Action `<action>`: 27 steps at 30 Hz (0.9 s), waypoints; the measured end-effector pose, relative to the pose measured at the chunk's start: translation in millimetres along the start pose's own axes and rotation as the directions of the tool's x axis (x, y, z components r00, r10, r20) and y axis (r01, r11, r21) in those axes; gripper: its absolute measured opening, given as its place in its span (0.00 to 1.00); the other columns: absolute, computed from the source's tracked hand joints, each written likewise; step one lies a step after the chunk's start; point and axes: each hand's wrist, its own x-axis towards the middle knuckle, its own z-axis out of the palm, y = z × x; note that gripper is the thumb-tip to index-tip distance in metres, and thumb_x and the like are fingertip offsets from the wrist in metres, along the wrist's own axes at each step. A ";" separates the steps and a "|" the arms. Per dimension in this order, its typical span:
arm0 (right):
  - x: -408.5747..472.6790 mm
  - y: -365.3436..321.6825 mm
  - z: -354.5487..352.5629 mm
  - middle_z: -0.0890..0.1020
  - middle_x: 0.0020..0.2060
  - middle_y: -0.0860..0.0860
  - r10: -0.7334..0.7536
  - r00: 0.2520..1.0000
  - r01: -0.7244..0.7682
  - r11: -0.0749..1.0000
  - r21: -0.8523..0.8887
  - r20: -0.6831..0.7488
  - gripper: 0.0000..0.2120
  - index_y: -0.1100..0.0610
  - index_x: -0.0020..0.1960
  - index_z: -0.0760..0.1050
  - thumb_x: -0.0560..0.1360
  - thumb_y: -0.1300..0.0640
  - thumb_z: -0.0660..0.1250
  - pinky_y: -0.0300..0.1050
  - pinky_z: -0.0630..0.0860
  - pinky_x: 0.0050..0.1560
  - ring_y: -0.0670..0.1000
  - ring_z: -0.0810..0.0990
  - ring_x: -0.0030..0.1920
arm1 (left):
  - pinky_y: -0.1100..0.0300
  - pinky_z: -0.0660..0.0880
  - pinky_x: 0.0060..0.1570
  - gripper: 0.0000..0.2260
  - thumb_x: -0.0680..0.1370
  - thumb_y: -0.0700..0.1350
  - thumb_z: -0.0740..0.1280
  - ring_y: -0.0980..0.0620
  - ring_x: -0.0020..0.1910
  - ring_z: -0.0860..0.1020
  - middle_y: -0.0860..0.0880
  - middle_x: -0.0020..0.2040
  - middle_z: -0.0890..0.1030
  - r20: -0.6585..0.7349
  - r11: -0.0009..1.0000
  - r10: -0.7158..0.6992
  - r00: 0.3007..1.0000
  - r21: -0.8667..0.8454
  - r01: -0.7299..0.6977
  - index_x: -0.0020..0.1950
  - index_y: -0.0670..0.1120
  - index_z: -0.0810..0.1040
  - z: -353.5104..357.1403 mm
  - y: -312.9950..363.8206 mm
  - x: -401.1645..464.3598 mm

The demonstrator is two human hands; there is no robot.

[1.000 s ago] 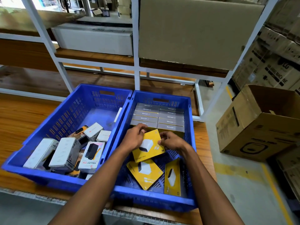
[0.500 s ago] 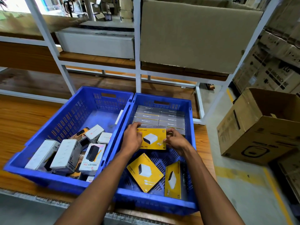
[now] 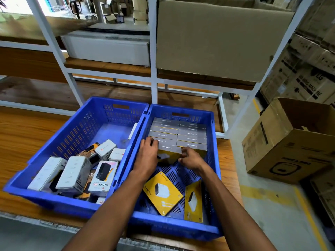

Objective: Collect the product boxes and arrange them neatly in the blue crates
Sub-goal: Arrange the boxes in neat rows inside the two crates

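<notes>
Both hands, left [image 3: 147,156] & right [image 3: 190,159], now grip the yellow box [image 3: 169,154] tipped upright vs flat before, joining the row [image 3: 178,134] just beyond them.

Both hands, left hand [image 3: 147,156] and right hand [image 3: 190,159], grip a yellow box [image 3: 169,153] stood on edge against the grey-topped rows [image 3: 178,134] in the right blue crate [image 3: 214,160]. Two yellow boxes [image 3: 162,192] lie at six o'clock of it. The left blue crate [image 3: 76,134] holds jumbled white boxes [image 3: 72,173] on the bench [image 3: 20,131].
</notes>
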 end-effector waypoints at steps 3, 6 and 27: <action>8.6 2.9 5.9 0.78 0.70 0.53 -0.011 0.995 0.003 0.997 0.081 0.095 0.26 0.58 0.74 0.67 0.79 0.70 0.66 0.51 0.77 0.69 0.52 0.77 0.69 | 0.48 0.77 0.58 0.21 0.73 0.34 0.74 0.41 0.63 0.70 0.43 0.65 0.70 0.016 0.996 -0.032 0.999 0.085 0.030 0.65 0.44 0.77 1.2 2.2 -0.2; 0.2 -4.6 7.8 0.75 0.70 0.50 -0.038 0.983 0.016 0.993 0.120 0.179 0.25 0.61 0.75 0.65 0.80 0.73 0.63 0.42 0.75 0.66 0.49 0.72 0.72 | 0.47 0.78 0.54 0.15 0.75 0.41 0.73 0.40 0.60 0.73 0.43 0.60 0.76 0.062 0.991 -0.001 0.998 0.135 -0.007 0.61 0.45 0.80 4.2 6.1 -3.7; -7.7 -20.1 37.9 0.78 0.42 0.56 0.069 0.951 0.148 0.753 -0.641 0.300 0.07 0.60 0.48 0.76 0.80 0.56 0.65 0.49 0.71 0.40 0.56 0.76 0.40 | 0.46 0.78 0.61 0.16 0.84 0.53 0.62 0.39 0.62 0.79 0.41 0.67 0.78 0.717 0.995 -0.097 0.690 0.078 0.058 0.66 0.44 0.77 34.1 -6.9 -5.6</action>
